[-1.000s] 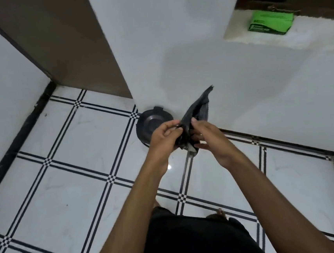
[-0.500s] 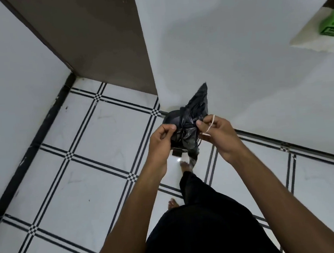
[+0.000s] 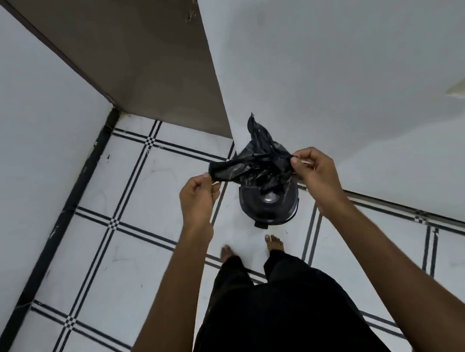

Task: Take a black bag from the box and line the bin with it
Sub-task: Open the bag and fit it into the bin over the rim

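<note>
Overhead, looking down at a thin crumpled black plastic bag stretched between two bare hands above a small round dark plastic bin on the white tiled floor with black grid lines. Left hand with fingers curled, pinching the bag's left end between thumb and forefinger; right hand likewise pinching the right end, fingers folded in. Bag hanging clear of the bin, not yet inside, one loose corner poking up toward the white wall. Bin close against the foot of that wall, lid apparently still down (shiny domed top visible, though partly hidden by the bag). Bare feet just short of the bin, black trousers below.

Handling, as a judgement: very light, limp film, no stiffness at all, prone to clinging to itself and slipping between fingertips. Still bunched, so mouth not yet found; likely next need is rubbing the layers apart at the open edge. Best hold at the rim hem on opposite sides, pinched rather than fisted, then shaken or spread to catch air. Easily torn if yanked hard against the bin's edge. Bin likely light too, apt to skid on smooth tile. Box of bags not in view.
</note>
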`<action>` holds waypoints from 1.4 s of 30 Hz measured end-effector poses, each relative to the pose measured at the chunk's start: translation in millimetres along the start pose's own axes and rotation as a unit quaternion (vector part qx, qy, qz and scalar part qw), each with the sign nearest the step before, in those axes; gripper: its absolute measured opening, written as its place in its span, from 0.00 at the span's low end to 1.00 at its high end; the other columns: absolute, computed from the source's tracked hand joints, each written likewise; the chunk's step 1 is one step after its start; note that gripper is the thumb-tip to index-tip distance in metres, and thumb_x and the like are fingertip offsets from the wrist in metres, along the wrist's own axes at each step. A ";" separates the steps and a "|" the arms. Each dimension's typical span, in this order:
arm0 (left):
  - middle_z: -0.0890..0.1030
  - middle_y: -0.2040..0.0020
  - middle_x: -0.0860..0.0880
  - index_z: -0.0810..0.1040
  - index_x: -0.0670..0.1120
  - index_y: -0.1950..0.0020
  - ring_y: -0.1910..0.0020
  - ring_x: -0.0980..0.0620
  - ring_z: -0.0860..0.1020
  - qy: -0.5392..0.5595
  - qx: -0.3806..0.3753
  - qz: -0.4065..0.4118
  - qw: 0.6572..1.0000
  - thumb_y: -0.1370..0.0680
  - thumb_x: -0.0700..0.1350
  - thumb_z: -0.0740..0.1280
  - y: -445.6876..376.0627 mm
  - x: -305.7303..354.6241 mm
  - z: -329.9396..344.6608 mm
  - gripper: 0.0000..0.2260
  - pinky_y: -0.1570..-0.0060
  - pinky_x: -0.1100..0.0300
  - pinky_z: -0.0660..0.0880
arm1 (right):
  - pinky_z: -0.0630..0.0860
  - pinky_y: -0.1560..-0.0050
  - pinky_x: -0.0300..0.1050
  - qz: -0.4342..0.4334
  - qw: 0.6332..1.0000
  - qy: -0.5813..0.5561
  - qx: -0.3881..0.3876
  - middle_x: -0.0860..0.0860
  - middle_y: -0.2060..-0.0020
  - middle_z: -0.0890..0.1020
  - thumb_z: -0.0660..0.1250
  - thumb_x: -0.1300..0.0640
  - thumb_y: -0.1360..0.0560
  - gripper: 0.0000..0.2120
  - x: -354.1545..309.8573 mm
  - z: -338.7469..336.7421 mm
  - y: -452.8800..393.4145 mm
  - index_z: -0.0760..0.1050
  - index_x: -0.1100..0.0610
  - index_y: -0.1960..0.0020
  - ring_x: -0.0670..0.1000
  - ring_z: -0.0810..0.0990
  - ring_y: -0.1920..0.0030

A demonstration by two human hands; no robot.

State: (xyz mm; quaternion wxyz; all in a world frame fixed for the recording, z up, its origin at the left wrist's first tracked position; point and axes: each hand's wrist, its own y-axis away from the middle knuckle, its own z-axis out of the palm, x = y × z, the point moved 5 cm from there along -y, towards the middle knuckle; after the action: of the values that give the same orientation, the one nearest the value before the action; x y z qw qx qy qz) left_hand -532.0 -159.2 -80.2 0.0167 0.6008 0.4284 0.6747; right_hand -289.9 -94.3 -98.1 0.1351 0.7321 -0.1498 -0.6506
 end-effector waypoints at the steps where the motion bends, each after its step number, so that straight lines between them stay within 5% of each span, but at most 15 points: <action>1: 0.83 0.48 0.43 0.79 0.41 0.46 0.47 0.49 0.83 0.032 0.003 -0.019 0.999 0.17 0.42 0.62 -8.3 1.3 -4.6 0.08 0.42 0.57 0.79 | 0.81 0.51 0.46 0.003 1.000 -0.010 0.016 0.56 0.57 0.82 0.66 0.61 0.21 0.05 0.5 1.9 -4.2 0.77 0.54 0.54 0.54 0.82 0.55; 5: 0.83 0.43 0.41 0.76 0.40 0.38 0.46 0.47 0.82 0.188 -0.068 -0.082 0.976 0.15 0.43 0.56 -33.5 9.5 -12.2 0.13 0.44 0.53 0.80 | 0.78 0.59 0.43 0.067 0.986 -0.129 0.078 0.54 0.60 0.79 0.62 0.62 0.18 0.05 -0.6 18.8 -10.4 0.73 0.56 0.52 0.51 0.78 0.62; 8: 0.83 0.45 0.41 0.79 0.41 0.46 0.45 0.44 0.81 0.248 -0.142 -0.115 0.951 0.15 0.44 0.53 -41.4 21.2 -15.8 0.16 0.43 0.49 0.78 | 0.77 0.64 0.40 0.097 0.965 -0.213 0.116 0.51 0.62 0.79 0.59 0.64 0.18 0.05 -9.3 27.9 -11.5 0.72 0.57 0.49 0.47 0.77 0.65; 12: 0.82 0.64 0.46 0.74 0.46 0.63 0.58 0.45 0.81 0.238 -0.171 -0.118 0.949 0.16 0.48 0.55 -50.1 38.7 -24.6 0.18 0.47 0.46 0.77 | 0.77 0.65 0.40 0.107 0.947 -0.251 0.169 0.51 0.63 0.79 0.56 0.67 0.19 0.09 -23.8 28.7 -21.1 0.73 0.56 0.48 0.47 0.77 0.65; 16: 0.85 0.57 0.47 0.81 0.48 0.58 0.57 0.51 0.82 -0.092 -0.178 0.063 0.978 0.20 0.61 0.59 -61.3 54.9 -48.3 0.20 0.54 0.53 0.80 | 0.74 0.67 0.40 0.118 0.947 -0.199 0.221 0.52 0.63 0.76 0.54 0.69 0.20 0.13 -19.1 34.4 -24.9 0.70 0.55 0.45 0.47 0.72 0.68; 21: 0.83 0.64 0.51 0.85 0.50 0.55 0.63 0.52 0.81 -0.461 -0.198 0.295 0.813 0.25 0.56 0.70 -80.8 77.4 -55.1 0.10 0.63 0.58 0.75 | 0.69 0.72 0.38 0.165 0.921 -0.254 0.246 0.51 0.69 0.74 0.55 0.69 0.24 0.13 3.1 45.6 -11.2 0.76 0.56 0.57 0.47 0.65 0.73; 23: 0.83 0.62 0.49 0.85 0.48 0.55 0.61 0.49 0.79 -0.488 -0.163 0.337 0.788 0.21 0.51 0.67 -93.4 84.6 -57.4 0.10 0.61 0.58 0.72 | 0.69 0.74 0.38 0.183 0.911 -0.276 0.245 0.52 0.69 0.73 0.57 0.66 0.25 0.12 12.2 50.1 -2.0 0.74 0.56 0.63 0.49 0.68 0.72; 25: 0.83 0.59 0.48 0.82 0.46 0.56 0.58 0.48 0.79 -0.394 -0.156 0.280 0.861 0.19 0.50 0.64 -113.5 83.6 -66.3 0.12 0.57 0.56 0.72 | 0.72 0.72 0.39 0.181 0.919 -0.244 0.253 0.52 0.68 0.73 0.57 0.65 0.26 0.12 16.8 50.1 5.7 0.72 0.55 0.64 0.50 0.71 0.70; 27: 0.82 0.57 0.49 0.80 0.48 0.57 0.55 0.49 0.78 -0.196 -0.152 0.128 0.960 0.18 0.47 0.61 -132.2 76.6 -79.2 0.11 0.53 0.56 0.74 | 0.74 0.70 0.41 0.150 0.939 -0.164 0.261 0.52 0.66 0.73 0.56 0.64 0.26 0.09 17.4 44.8 11.1 0.72 0.55 0.61 0.50 0.73 0.67; 28: 0.81 0.56 0.50 0.79 0.49 0.56 0.54 0.50 0.79 -0.115 -0.134 0.060 0.982 0.18 0.45 0.59 -139.0 73.4 -87.4 0.11 0.54 0.57 0.75 | 0.74 0.70 0.42 0.125 0.952 -0.108 0.258 0.52 0.63 0.74 0.56 0.63 0.25 0.09 18.8 42.0 12.0 0.72 0.55 0.58 0.50 0.74 0.66; 33: 0.83 0.49 0.47 0.78 0.45 0.43 0.53 0.50 0.81 0.067 -0.096 -0.073 0.990 0.18 0.40 0.55 -164.3 70.6 -110.1 0.12 0.59 0.54 0.79 | 0.75 0.61 0.45 0.048 0.977 0.127 0.164 0.49 0.57 0.81 0.59 0.34 0.23 0.18 28.3 49.7 17.6 0.71 0.47 0.46 0.50 0.79 0.61; 36: 0.84 0.49 0.45 0.80 0.43 0.44 0.54 0.45 0.83 0.069 -0.086 -0.088 0.990 0.19 0.42 0.59 -166.7 71.6 -105.9 0.11 0.60 0.53 0.81 | 0.74 0.63 0.41 0.017 0.968 0.244 0.058 0.49 0.62 0.82 0.65 0.33 0.26 0.18 25.8 64.8 12.5 0.72 0.44 0.44 0.48 0.81 0.63; 38: 0.85 0.47 0.43 0.81 0.42 0.43 0.50 0.42 0.83 0.032 -0.091 -0.071 0.993 0.21 0.47 0.61 -165.9 74.3 -100.4 0.14 0.52 0.48 0.82 | 0.73 0.63 0.43 0.018 0.927 0.375 0.022 0.48 0.65 0.81 0.65 0.34 0.25 0.16 25.6 70.5 5.8 0.75 0.47 0.53 0.50 0.81 0.62; 40: 0.84 0.45 0.42 0.82 0.42 0.45 0.45 0.41 0.82 -0.007 -0.090 -0.032 0.995 0.19 0.51 0.60 -166.6 77.4 -100.1 0.16 0.44 0.45 0.80 | 0.71 0.61 0.46 0.038 0.895 0.438 0.074 0.54 0.62 0.83 0.61 0.39 0.21 0.18 25.7 65.3 -3.8 0.77 0.51 0.58 0.60 0.81 0.57; 42: 0.84 0.50 0.41 0.80 0.44 0.56 0.49 0.42 0.82 -0.069 -0.068 0.021 0.995 0.17 0.53 0.57 -167.3 83.1 -103.2 0.18 0.43 0.46 0.79 | 0.70 0.56 0.47 0.122 0.905 0.356 0.200 0.61 0.54 0.83 0.58 0.49 0.20 0.17 28.2 47.7 -6.7 0.81 0.59 0.51 0.64 0.81 0.50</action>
State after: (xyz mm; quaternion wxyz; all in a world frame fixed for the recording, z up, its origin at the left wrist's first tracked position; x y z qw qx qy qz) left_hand -722.6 -66.4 -104.9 0.0725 0.6527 0.3666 0.6590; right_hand -333.9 -99.5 -132.1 0.1080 0.9026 -0.3068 -0.2820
